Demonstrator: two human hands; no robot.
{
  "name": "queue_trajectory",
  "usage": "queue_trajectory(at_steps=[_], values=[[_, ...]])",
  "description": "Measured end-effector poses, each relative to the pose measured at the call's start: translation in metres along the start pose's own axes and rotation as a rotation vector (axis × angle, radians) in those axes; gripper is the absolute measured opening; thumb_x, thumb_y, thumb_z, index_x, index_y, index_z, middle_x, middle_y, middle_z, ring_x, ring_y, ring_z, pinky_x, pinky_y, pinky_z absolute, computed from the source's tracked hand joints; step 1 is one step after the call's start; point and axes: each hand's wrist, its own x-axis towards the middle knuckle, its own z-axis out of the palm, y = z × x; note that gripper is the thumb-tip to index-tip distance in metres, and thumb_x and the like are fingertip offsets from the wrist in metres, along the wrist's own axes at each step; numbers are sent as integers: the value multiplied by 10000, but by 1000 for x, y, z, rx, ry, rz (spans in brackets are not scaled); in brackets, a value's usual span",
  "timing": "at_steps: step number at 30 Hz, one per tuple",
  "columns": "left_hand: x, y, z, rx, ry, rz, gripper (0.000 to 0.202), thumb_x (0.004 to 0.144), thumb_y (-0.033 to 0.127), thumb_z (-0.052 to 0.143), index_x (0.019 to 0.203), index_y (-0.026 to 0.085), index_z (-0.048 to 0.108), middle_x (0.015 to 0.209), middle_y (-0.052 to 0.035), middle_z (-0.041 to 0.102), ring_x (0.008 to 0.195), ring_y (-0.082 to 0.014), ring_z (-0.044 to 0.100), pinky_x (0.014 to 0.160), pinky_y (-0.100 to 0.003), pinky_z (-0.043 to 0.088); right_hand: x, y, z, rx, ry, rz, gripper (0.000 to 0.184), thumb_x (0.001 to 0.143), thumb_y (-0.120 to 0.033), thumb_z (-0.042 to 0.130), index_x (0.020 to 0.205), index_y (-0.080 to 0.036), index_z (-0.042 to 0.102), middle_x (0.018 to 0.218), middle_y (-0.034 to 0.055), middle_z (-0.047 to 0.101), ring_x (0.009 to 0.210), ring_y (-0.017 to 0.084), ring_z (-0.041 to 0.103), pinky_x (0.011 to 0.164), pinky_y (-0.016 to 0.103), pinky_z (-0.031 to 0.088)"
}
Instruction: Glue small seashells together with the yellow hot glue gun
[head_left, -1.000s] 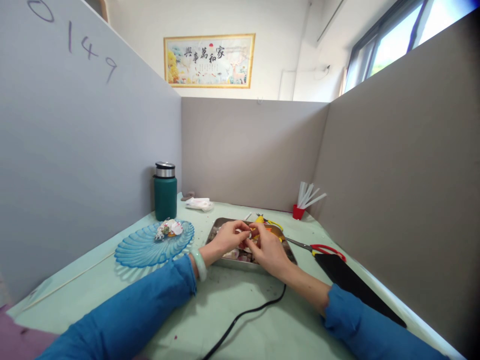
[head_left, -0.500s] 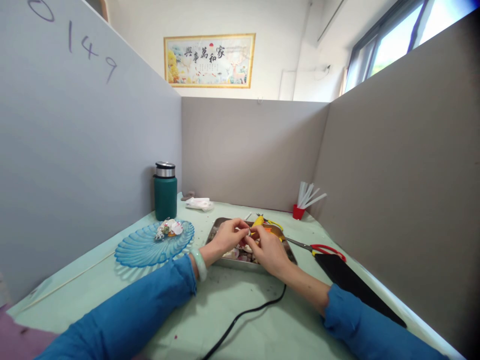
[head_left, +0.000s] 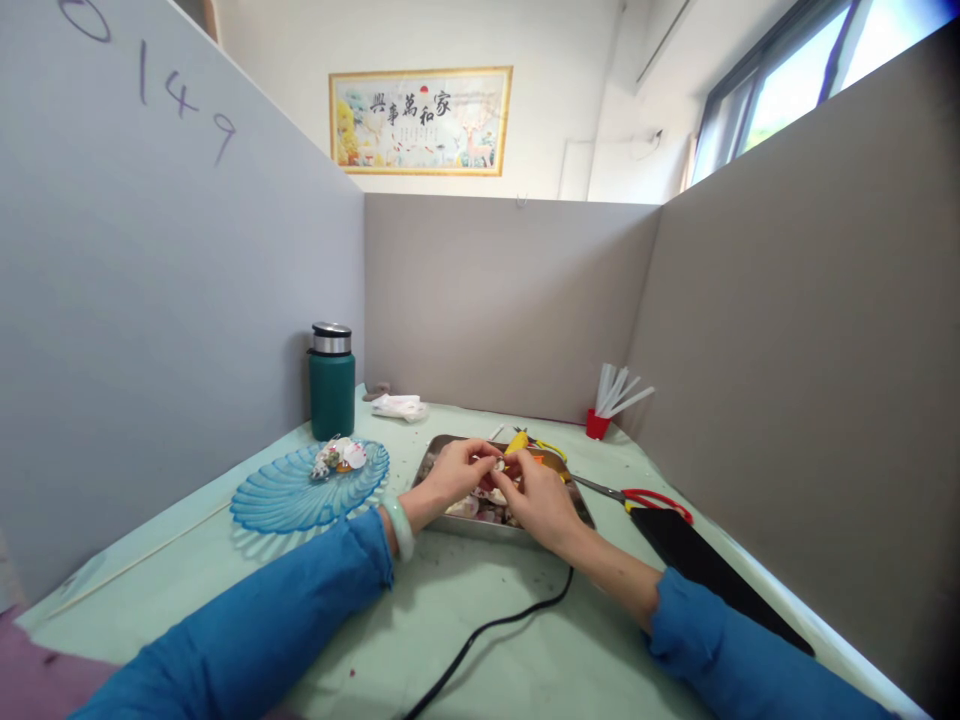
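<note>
My left hand (head_left: 459,473) and my right hand (head_left: 541,497) meet above a metal tray (head_left: 491,531), fingertips pinched together. Between them is a small whitish piece (head_left: 499,465), perhaps a shell; the fingers cover much of it. Shells (head_left: 491,508) in pale and brownish tones fill the tray beneath. A yellow tool (head_left: 517,441), partly hidden behind my right hand, lies at the tray's far side; it looks like a hot glue gun. To the left, a blue scalloped plate (head_left: 281,500) bears a small cluster of shells (head_left: 341,457).
Red-handled scissors (head_left: 652,503) rest at the tray's right, by a black flat slab (head_left: 712,575). A red cup (head_left: 597,425) holds white sticks. A green bottle (head_left: 331,395) stands behind the plate. A black cord (head_left: 487,630) crosses the front. Grey partitions (head_left: 510,300) surround the table.
The small piece between my fingertips has turned slightly, and more of it shows. Both hands stay in nearly the same place over the tray.
</note>
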Motion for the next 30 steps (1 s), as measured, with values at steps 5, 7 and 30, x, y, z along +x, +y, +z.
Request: queue_trajectory(at_steps=[5,7,30], values=[[0,2,-1,59,40,9,221,730,268,522,865,124,620,742,-45,645,593,-122,598,572,-235,487,0,2,1,13,5,-15,223,831,-383,448,912,-196,538,736,12,644,643,143,594,566,223,363],[-1,3,-1,95,65,18,198,720,258,534,841,127,622,726,-38,645,600,-118,594,590,-231,487,0,2,1,10,7,-15,218,830,-382,451,906,-196,536,715,10,640,636,144,592,565,223,361],[-2,11,2,-295,1,-97,268,705,358,589,776,99,576,676,-15,558,542,-96,548,535,-239,484,0,1,1,29,32,-41,214,833,-364,435,940,-201,524,779,15,640,641,135,578,569,220,359]])
